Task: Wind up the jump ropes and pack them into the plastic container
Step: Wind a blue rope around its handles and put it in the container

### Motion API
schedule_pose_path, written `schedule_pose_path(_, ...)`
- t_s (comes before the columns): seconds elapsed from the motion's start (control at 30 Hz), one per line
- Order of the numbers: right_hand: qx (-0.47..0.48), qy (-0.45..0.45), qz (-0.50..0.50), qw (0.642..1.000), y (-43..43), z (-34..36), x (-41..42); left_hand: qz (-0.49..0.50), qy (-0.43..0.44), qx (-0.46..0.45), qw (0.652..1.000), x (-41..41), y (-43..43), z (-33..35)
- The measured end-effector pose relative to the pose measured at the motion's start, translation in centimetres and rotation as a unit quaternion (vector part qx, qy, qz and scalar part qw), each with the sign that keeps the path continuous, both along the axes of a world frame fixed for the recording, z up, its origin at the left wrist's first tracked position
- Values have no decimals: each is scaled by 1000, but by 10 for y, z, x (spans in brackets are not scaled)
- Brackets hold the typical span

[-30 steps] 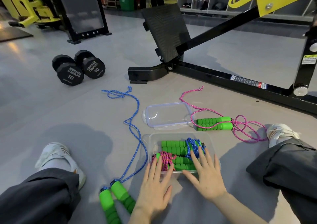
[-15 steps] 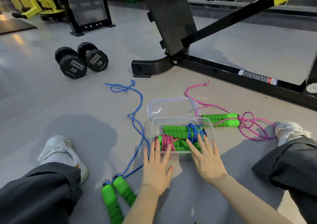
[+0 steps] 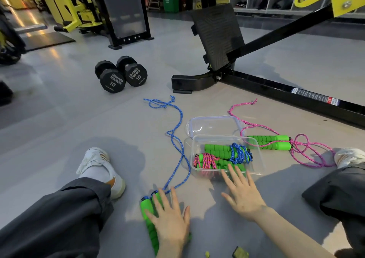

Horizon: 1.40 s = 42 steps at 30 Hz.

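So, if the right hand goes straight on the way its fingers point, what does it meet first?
Probably the near wall of the clear plastic container; the right hand has its fingers at it. Height is unclear: if above the rim, the wound pink jump rope inside.

Clear, colourless plastic container (image 3: 259, 166). Inside it: bright green ribbed handles, one pair under blue cord (image 3: 240, 153) flecked white, one under speckled pink cord (image 3: 205, 161). Left of container: blue rope (image 3: 178, 155), white-flecked, with plain green grips (image 3: 145, 210). Right of container: pink rope (image 3: 309, 153), speckled, with green ribbed grips. Behind container: lid (image 3: 215, 124), clear; further back-left, dumbbells (image 3: 120, 74), black with white lettering.
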State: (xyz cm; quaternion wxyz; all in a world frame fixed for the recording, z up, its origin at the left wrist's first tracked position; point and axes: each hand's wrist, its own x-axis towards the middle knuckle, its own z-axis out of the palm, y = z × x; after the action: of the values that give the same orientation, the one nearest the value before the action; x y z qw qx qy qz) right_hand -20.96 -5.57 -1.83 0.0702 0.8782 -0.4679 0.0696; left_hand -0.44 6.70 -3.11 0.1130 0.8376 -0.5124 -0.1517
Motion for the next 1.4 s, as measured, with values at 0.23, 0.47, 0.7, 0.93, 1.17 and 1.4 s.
schedule_pose_path(0.23,15,15,48,999,0,9,15,126,-20,172,977,-10,10,25)
schedule_pose_path(0.47,29,38,156,987,21,13,32,90,27,105,990,6,25,21)
schedule_pose_path(0.7,66,55,267,960,31,17,61,-183,-18,25,983,40,46,6)
schedule_pose_path(0.93,120,114,352,921,48,1,87,-310,-172,48,934,55,60,-8)
schedule_pose_path(1.17,107,63,347,930,45,1,100,-218,-159,-20,963,65,63,-17)
schedule_pose_path(1.4,214,76,294,929,50,11,106,-252,-224,-129,933,72,62,-32)
